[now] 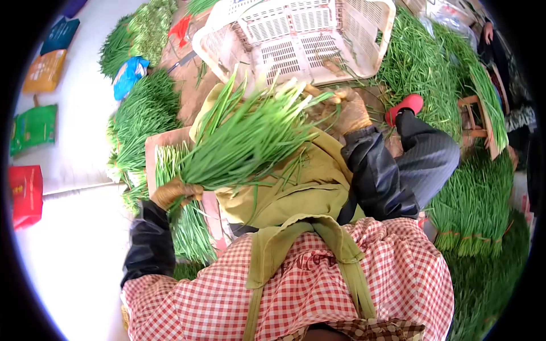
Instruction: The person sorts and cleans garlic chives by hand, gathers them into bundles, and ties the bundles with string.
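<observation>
My left hand [175, 193], in a tan glove, is closed round the leafy end of a loose bunch of garlic chives [244, 142]. The bunch fans out over my lap, its pale stem ends pointing up and right, slightly blurred. Beside those stem ends is my right hand [351, 111], also gloved, its fingers stretched out toward them and apparently holding nothing. An olive apron [284, 199] covers my lap, with a few stray chive blades on it. More chives lie on a narrow board [210, 216] by my left arm.
Ahead stands a white plastic crate [296, 57] with scraps inside. Chive heaps [148, 102] line the left and more chives [421, 74] the right, with tied bundles [472, 216] lower right. A blue bag [131, 77] lies left. Another person's hand [487, 33] shows upper right.
</observation>
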### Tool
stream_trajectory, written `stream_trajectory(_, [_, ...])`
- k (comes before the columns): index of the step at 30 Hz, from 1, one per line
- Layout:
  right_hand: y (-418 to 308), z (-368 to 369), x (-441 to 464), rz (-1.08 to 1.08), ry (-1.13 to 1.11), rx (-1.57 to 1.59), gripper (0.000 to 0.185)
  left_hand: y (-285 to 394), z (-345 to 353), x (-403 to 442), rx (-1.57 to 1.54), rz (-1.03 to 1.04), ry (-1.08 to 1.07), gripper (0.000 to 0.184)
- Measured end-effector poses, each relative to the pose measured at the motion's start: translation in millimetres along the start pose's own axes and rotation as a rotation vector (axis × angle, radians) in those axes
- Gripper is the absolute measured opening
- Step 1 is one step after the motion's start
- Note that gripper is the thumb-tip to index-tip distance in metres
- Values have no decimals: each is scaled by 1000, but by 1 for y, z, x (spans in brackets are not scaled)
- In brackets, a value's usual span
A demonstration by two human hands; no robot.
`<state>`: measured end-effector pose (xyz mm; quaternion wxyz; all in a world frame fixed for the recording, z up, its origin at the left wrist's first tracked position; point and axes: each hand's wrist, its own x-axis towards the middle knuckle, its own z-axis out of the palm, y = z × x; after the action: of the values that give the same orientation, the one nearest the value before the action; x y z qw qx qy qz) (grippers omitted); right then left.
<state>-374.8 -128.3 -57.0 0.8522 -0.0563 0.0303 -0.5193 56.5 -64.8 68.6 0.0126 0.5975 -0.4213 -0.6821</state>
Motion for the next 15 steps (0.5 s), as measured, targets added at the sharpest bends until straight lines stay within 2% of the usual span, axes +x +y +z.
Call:
stream_trajectory(3, [-31,-39,-23,-195,374,-112,40,-18,7,7,-50,29,-13,28])
stream_trajectory(5, [-78,-119,-46,-87,693,-365,41,-28,7,8,-71,49,-13,28])
stream_trajectory(6, [-98,-149,-53,27,854,-615,37,-32,5,9,-67,70,-15,27])
stream_trajectory(7, [-101,-142,-48,35,846,-632,37,-41,0,13,-105,3,15,26])
stream_trajectory(10, [-76,-86,-60,-201,983,-1626,32,-29,20,6,-114,102,20,24])
stream_trajectory(11, [-64,-59,-63,-292,997,-1958,33,-27,24,4,-122,88,40,23])
stream_trajectory(13, [-6,32,-39,-447,724,-1646,21,-35,29,7,-147,99,52,23])
stream_trajectory(14, [19,68,-31,-424,606,-1647,14,-36,31,10,-165,118,65,24])
stream_trajectory(15, [41,79,-22,-503,433,-1760,18,-29,39,6,-196,143,89,27])
